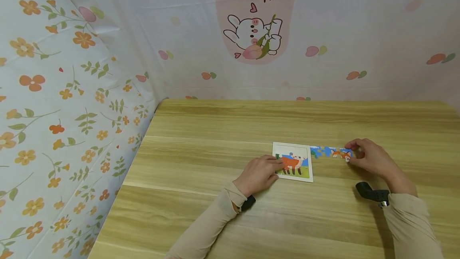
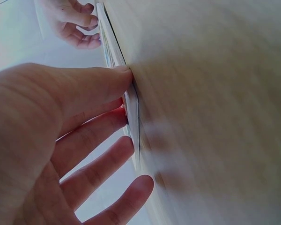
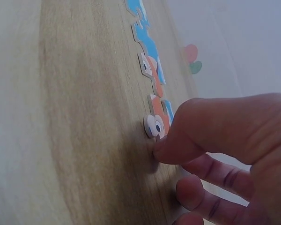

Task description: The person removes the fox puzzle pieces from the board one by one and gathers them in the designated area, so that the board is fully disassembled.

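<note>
Printed cloth (image 1: 187,23) hangs behind and to the left of a wood-grain table (image 1: 201,147), on which a puzzle board (image 1: 285,149) lies flat, an orange animal partly filled in. The left hand (image 1: 259,173) rests on the board's left side, fingers spread, thumb against its edge. From the board's right side a row of pieces (image 1: 326,151) leads to the right hand (image 1: 371,162), thumb and fingers pinching the end piece (image 3: 157,124).
</note>
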Action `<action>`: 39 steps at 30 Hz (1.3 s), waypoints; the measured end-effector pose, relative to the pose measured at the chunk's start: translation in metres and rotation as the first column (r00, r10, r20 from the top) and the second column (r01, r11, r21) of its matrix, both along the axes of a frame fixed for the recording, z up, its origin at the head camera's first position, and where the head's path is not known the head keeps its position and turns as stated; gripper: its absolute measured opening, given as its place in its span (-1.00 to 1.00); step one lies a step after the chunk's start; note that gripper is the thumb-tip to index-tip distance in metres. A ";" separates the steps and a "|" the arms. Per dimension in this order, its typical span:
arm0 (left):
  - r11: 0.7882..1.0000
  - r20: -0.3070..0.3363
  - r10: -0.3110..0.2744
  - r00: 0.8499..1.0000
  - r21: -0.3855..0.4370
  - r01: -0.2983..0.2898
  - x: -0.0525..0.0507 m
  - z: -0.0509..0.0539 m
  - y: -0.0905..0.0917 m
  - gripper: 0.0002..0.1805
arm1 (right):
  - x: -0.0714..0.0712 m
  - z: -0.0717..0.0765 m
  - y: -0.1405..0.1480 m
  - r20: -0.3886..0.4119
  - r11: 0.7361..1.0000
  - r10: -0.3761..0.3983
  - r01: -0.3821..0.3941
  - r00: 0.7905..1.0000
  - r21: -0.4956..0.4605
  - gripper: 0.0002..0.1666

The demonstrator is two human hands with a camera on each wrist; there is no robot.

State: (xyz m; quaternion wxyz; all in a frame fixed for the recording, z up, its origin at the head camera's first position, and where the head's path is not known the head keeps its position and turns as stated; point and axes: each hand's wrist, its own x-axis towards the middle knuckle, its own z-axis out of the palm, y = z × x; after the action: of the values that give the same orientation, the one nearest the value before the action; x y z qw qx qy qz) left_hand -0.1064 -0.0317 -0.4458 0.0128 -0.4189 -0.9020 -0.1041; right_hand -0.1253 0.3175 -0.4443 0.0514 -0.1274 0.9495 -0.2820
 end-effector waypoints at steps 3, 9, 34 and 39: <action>1.000 0.000 -0.001 1.000 -0.004 0.001 0.000 -0.001 0.000 -0.63 | 0.001 0.000 0.001 0.008 1.000 -0.002 0.002 1.000 -0.007 -0.58; 1.000 -0.002 -0.002 1.000 0.001 0.002 0.000 -0.002 0.000 -0.63 | 0.003 0.001 0.002 0.030 0.996 -0.054 0.057 0.998 -0.075 -0.58; 1.000 0.005 0.002 1.000 0.000 -0.002 0.000 -0.001 0.000 -0.62 | -0.002 0.030 -0.085 -0.091 0.992 0.112 -0.117 0.990 -0.054 -0.74; 1.000 0.012 0.003 1.000 -0.004 -0.003 -0.001 -0.001 0.001 -0.62 | -0.002 0.028 -0.105 -0.051 0.982 0.170 -0.174 0.984 -0.075 -0.79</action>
State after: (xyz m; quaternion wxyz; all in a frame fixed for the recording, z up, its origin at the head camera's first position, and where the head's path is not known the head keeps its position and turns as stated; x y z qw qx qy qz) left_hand -0.1076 -0.0310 -0.4467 0.0067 -0.4170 -0.9028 -0.1046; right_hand -0.1273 0.2125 -0.4162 0.0497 -0.2170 0.9239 -0.3112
